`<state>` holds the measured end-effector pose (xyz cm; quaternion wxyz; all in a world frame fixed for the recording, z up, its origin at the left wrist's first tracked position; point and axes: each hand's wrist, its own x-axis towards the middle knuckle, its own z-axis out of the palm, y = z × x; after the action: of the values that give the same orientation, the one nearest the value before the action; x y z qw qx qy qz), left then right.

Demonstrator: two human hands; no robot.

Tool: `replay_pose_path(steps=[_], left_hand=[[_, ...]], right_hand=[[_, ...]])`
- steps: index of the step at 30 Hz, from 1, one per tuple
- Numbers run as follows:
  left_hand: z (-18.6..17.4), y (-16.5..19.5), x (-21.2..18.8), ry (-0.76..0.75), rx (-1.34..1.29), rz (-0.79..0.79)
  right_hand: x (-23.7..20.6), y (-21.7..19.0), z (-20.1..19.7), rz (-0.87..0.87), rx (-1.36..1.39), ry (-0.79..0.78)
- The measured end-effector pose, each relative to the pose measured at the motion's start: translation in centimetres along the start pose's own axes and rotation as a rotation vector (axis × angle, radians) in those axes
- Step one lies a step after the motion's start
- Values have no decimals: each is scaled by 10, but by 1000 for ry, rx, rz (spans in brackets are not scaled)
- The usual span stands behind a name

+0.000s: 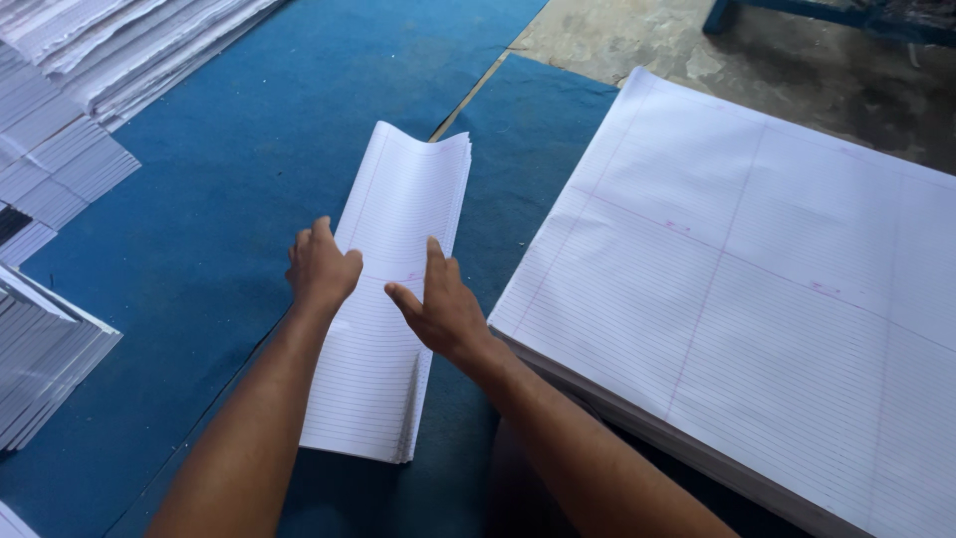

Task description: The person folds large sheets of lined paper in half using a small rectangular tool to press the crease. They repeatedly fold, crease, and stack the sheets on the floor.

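1. Along the left edge, stacks of folded ruled paper (45,329) lie fanned on the blue mat (229,169), with more loose piles (129,50) in the upper left corner; both are well apart from the hands.
2. Left of centre, the left hand (321,269) rests knuckles-up on the left edge of a folded sheaf of ruled sheets (393,299), fingers curled in rather than spread, pressing down on the paper and gripping nothing that I can see.
3. At the centre, that sheaf lies lengthwise on the mat, its far end bowed up into a shallow trough and its right side showing many loose sheet edges.
4. Just to the right, the right hand (438,309) lies on the sheaf's right half, index finger and thumb stretched apart, palm down, holding nothing.
5. Risk, as I judge it: the far end is not flat, so uneven pressure could set a crooked crease or let inner sheets slide out of line on the open right side.
6. At the right, a tall stack of large uncut ruled sheets (757,269) sits near the right forearm; an elbow nudge could shift its top sheets.
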<state>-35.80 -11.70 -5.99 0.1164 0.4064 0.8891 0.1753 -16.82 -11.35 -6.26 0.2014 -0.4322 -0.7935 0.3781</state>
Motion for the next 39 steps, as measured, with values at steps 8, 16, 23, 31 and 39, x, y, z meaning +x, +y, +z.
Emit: replay_pose_path(steps=[8, 16, 23, 31, 39], left_hand=[[-16, 75, 1, 25, -144, 165], [-6, 147, -30, 57, -282, 403], [28, 216, -70, 90, -481, 619], [74, 289, -149, -42, -501, 1028], [118, 337, -250, -373, -242, 1398]], right_hand=[[13, -15, -53, -106, 81, 126], [-12, 7, -142, -115, -55, 282], [-58, 54, -222, -27, -154, 414], [-141, 137, -293, 133, -323, 495], [-276, 208, -354, 438, -684, 561]])
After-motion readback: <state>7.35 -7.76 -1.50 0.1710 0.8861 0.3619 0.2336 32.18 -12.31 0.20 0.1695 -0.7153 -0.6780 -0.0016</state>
